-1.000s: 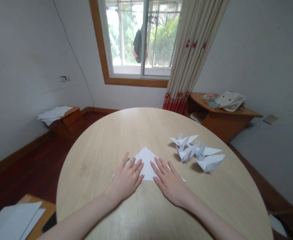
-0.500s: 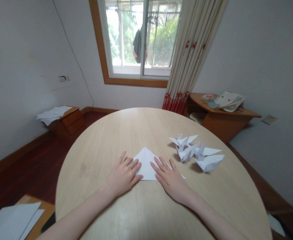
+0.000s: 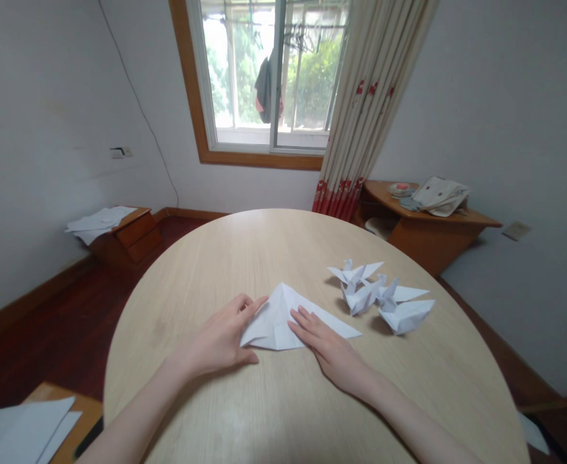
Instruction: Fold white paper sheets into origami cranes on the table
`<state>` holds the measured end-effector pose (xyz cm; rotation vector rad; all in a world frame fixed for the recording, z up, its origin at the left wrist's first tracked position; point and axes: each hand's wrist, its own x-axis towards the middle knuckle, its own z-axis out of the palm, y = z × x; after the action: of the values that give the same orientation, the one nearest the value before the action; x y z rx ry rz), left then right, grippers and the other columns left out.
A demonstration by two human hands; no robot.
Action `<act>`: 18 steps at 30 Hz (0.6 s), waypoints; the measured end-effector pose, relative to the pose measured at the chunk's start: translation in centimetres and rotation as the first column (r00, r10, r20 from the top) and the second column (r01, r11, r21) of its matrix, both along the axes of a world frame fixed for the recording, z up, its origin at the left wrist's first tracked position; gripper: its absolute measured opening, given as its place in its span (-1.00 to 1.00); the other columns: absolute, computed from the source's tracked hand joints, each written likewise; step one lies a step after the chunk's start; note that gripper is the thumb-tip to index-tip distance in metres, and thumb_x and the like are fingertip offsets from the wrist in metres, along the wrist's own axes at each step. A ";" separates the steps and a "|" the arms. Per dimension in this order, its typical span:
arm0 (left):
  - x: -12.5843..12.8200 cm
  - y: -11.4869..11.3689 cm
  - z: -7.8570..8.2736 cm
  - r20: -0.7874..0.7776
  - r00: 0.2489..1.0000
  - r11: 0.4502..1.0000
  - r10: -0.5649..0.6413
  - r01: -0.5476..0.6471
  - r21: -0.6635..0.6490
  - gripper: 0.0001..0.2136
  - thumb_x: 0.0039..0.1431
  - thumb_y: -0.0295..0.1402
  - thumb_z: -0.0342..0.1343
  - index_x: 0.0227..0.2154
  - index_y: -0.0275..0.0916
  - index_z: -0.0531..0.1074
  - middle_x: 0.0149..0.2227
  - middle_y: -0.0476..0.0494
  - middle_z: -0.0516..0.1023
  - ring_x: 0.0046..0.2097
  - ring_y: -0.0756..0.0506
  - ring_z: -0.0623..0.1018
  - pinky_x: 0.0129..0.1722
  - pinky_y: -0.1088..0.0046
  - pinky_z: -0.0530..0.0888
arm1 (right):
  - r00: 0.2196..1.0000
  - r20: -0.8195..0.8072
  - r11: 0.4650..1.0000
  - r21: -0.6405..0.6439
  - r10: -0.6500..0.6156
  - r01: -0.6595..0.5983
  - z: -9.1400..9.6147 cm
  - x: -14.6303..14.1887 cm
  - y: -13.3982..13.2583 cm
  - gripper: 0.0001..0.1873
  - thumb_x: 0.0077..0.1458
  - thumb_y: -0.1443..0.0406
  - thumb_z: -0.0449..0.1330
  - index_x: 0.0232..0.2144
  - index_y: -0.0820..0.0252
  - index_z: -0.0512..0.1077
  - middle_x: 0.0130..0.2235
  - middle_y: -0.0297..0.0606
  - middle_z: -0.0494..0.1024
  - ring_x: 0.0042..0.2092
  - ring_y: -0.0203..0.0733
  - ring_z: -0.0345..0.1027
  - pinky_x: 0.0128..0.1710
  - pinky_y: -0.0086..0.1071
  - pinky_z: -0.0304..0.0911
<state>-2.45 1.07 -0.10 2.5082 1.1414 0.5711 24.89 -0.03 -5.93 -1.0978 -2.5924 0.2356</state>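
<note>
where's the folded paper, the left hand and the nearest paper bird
folded paper (image 3: pixel 278 319), head view, on its middle panel below the peak
left hand (image 3: pixel 220 338), head view, on the back of the hand
nearest paper bird (image 3: pixel 405 314), head view, on its body

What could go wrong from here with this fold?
1. The left hand lifts one flap of the folded sheet while only the right hand pins it flat; the sheet may slide and the crease could land off line.
2. The paper birds lie on the table just right of the right hand; an outward sweep might knock or crush them.
</note>
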 end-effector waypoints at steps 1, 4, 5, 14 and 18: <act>-0.1 -0.1 0.2 0.008 1.000 0.999 0.002 -0.001 -0.049 -0.12 -0.09 -0.34 0.34 0.29 -0.13 0.02 -0.12 -0.13 0.38 -0.15 -0.15 0.47 -0.15 0.33 0.46 | 1.000 -0.009 1.000 -0.013 0.016 -0.016 0.1 -0.1 -0.1 -0.23 0.05 0.67 -0.22 0.26 0.15 0.12 0.33 -0.22 0.04 0.36 -0.25 -0.30 0.28 -0.04 -0.01; -0.5 -0.1 0.8 0.034 0.999 0.982 0.003 0.003 -0.191 -0.15 -0.07 -0.43 0.25 0.30 -0.18 0.00 -0.25 -0.06 0.45 -0.25 -0.11 0.48 -0.23 0.38 0.46 | 0.999 -0.026 0.998 -0.045 0.047 -0.048 0.2 -0.3 -0.3 -0.17 -0.02 0.70 -0.22 0.25 0.11 0.15 0.33 -0.26 0.06 0.35 -0.29 -0.27 0.28 -0.08 0.01; -0.6 -0.1 0.8 0.039 0.999 0.972 0.002 0.008 -0.234 -0.16 -0.07 -0.45 0.23 0.30 -0.19 -0.01 -0.28 -0.04 0.46 -0.28 -0.09 0.48 -0.27 0.41 0.45 | 0.998 -0.025 0.997 -0.053 0.050 -0.051 0.1 -0.3 -0.3 -0.17 -0.03 0.70 -0.22 0.25 0.11 0.15 0.32 -0.26 0.07 0.35 -0.29 -0.24 0.28 -0.09 0.01; -1.0 0.3 1.2 0.079 0.997 0.919 0.024 0.009 -0.395 -0.15 -0.06 -0.45 0.20 0.31 -0.13 -0.02 -0.30 0.04 0.49 -0.33 -0.02 0.47 -0.29 0.48 0.38 | 0.999 -0.025 0.994 -0.099 0.040 -0.042 -0.3 -0.2 -0.2 -0.11 -0.07 0.71 -0.19 0.26 0.02 0.10 0.32 -0.29 0.06 0.34 -0.27 -0.17 0.29 -0.08 -0.01; -1.1 0.5 1.4 0.094 0.994 0.889 0.051 -0.003 -0.457 -0.15 -0.04 -0.42 0.23 0.31 -0.12 -0.03 -0.30 0.03 0.49 -0.31 -0.02 0.46 -0.24 0.45 0.38 | 0.998 -0.050 0.988 -0.145 0.041 -0.048 -0.4 -0.2 -0.1 -0.11 -0.07 0.70 -0.18 0.27 0.00 0.09 0.33 -0.30 0.04 0.34 -0.25 -0.17 0.30 -0.07 -0.06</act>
<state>-3.58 1.57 1.31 2.0385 1.1200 0.3779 24.73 -0.15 -6.37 -1.0698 -2.5943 0.4629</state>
